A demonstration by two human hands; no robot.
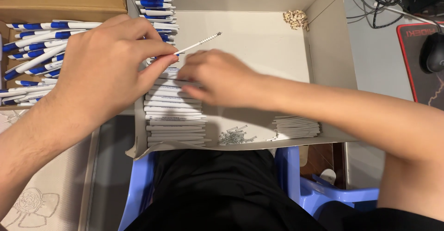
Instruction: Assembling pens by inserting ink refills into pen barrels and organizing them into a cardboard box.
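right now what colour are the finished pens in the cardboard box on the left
White with blue grips and clips, clearest in the head view.

A pale grey surface [377,60] runs along the right, carrying a black mouse [434,51] on a red-edged dark mat [416,73] with tangled black cables [374,0] at the far right, while a blue plastic stool [323,194] stands near and a cream embroidered cloth [41,198] lies near left
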